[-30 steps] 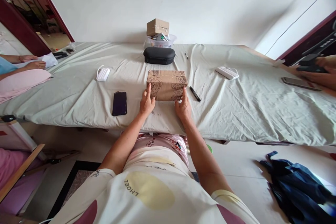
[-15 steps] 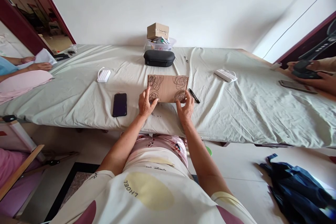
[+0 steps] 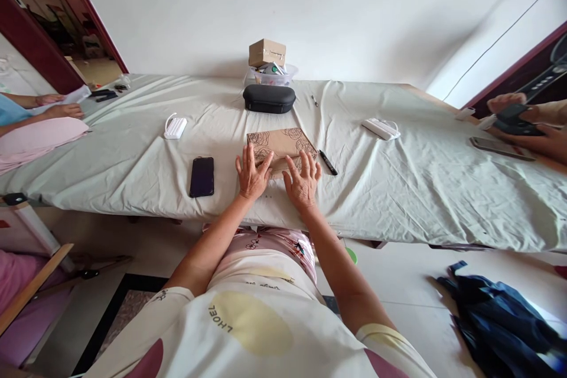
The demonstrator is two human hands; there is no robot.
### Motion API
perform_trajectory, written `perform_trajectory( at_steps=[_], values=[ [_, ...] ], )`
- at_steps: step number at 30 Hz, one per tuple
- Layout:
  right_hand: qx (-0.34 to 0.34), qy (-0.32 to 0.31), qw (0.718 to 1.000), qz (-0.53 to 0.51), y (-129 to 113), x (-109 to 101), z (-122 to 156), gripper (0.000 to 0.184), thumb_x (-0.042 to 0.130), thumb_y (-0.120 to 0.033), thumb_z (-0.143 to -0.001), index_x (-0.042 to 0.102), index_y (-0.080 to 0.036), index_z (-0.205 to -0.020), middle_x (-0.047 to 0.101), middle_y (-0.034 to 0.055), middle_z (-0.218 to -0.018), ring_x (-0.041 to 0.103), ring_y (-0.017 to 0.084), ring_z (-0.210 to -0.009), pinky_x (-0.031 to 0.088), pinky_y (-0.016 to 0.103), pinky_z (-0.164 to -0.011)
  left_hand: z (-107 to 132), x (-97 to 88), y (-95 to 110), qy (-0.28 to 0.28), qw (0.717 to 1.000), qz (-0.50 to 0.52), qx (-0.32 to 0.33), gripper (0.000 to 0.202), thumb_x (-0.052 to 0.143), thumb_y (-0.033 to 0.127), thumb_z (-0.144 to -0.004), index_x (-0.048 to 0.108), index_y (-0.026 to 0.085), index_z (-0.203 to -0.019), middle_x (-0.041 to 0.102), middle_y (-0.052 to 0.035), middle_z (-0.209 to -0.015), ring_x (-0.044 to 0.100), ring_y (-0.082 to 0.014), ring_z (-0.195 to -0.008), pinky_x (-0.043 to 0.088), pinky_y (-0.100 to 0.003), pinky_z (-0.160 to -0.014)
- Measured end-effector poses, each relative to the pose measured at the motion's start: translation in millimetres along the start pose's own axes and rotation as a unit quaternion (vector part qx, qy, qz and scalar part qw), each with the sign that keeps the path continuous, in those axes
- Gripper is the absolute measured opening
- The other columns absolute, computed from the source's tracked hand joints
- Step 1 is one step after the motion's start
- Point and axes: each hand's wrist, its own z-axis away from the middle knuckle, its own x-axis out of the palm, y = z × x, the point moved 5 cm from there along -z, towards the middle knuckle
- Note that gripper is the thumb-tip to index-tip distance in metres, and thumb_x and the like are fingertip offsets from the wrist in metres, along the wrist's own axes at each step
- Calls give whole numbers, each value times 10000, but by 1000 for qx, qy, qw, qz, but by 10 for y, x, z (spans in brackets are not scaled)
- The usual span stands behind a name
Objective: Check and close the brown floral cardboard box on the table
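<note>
A flat brown cardboard box [image 3: 280, 140] with black scribbled loops at its corners lies in front of me on the cloth. Over its near left part rests my left hand [image 3: 253, 172], fingers spread and pointing away from me. My right hand [image 3: 303, 178] is likewise spread, its fingertips at the near right part of the box. Neither hand wraps round anything. Just right of the box lies a black marker [image 3: 328, 162]. The box's near edge is partly hidden by my fingers.
A phone [image 3: 202, 177] and a white power bank [image 3: 176, 127] lie to the left; another white power bank [image 3: 381, 127] is at right. Behind the box sit a black case [image 3: 269, 99] and a plastic basket [image 3: 283, 78] under a small carton [image 3: 267, 53]. People's hands show at both sides.
The box was tilted up between both hands and now lies lower on the cloth. My fingers have let go of its sides and spread over its near part.
</note>
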Motion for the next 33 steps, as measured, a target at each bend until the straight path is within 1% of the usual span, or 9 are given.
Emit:
perform_trajectory(
  at_steps=[5,8,11,16,20,22,25,29,33],
  values=[
    [-43,-65,997,-8,-146,82,-16,539,502,-379,-1060,491,-306,-1595,397,124,-1700,299,328,-1587,182,615,-1285,20,65,31,2,999,39,26,430,548,267,-1046,656,368,-1450,361,-132,-1730,321,-372,-1616,220,-675,-1288],
    [-35,-79,996,-10,-145,104,-30,553,516,-369,-1055,478,-311,-1603,385,122,-1709,287,332,-1596,170,624,-1288,12,108,1,12,997,66,36,401,554,294,-1049,679,348,-1426,392,-130,-1713,343,-363,-1608,254,-644,-1294],
    [-5,-66,998,-7,-62,88,-43,539,508,-370,-1056,490,-316,-1592,373,120,-1714,270,337,-1605,187,643,-1281,-10,120,-50,31,994,96,43,374,551,309,-1051,702,336,-1392,414,-117,-1699,338,-350,-1611,269,-629,-1300],
    [95,0,995,-22,259,30,-24,522,470,-381,-1059,512,-285,-1570,354,155,-1709,312,363,-1585,309,654,-1235,-56,113,-180,45,988,143,30,360,489,297,-1068,719,285,-1344,402,-72,-1706,192,-315,-1664,279,-601,-1324],
    [129,11,987,-100,417,91,8,588,453,-314,-1020,459,-217,-1601,540,194,-1551,570,323,-1381,513,517,-1116,-51,103,-251,49,986,157,12,362,479,273,-1069,717,290,-1341,269,-35,-1764,132,-329,-1676,266,-582,-1339],
    [123,-2,982,-142,415,142,18,657,448,-265,-989,388,-208,-1640,612,183,-1472,647,291,-1262,574,456,-1039,-33,107,-273,48,986,157,1,388,470,248,-1065,691,291,-1381,207,-32,-1782,171,-331,-1669,301,-556,-1332],
    [133,-5,977,-166,389,170,37,735,453,-236,-946,322,-222,-1669,614,170,-1486,673,285,-1196,602,456,-993,-6,134,-323,32,986,159,-39,454,478,243,-1052,606,276,-1486,183,-79,-1783,272,-341,-1638,399,-515,-1286],
    [160,-33,973,-164,347,171,59,786,485,-250,-920,292,-199,-1680,586,189,-1528,696,298,-1126,600,479,-985,15,192,-384,-12,983,164,-86,572,520,232,-1024,474,297,-1590,334,-141,-1705,483,-340,-1512,511,-519,-1191],
    [171,-64,972,-148,309,173,62,835,513,-263,-891,264,-148,-1680,616,215,-1483,670,330,-1200,578,492,-1017,31,224,-397,-43,982,157,-96,745,646,213,-959,366,301,-1644,387,-176,-1648,544,-347,-1441,566,-517,-1120]
  ],
)
